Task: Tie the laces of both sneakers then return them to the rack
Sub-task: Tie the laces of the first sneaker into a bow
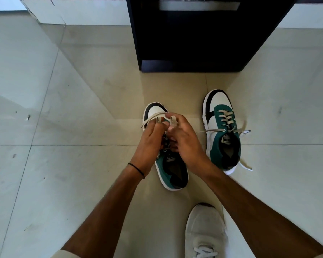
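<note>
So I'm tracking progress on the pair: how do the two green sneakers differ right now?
The left sneaker has both hands on its lace, left hand and right hand each pinching a loop; the right sneaker sits untouched. Its laces trail loose across the floor, and it stands farther forward. Both are green, white and black, toes pointing away.

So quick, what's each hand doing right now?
Left hand: closed, pinching a loop of the lace on the left sneaker.
Right hand: closed, pinching the other loop.
</note>
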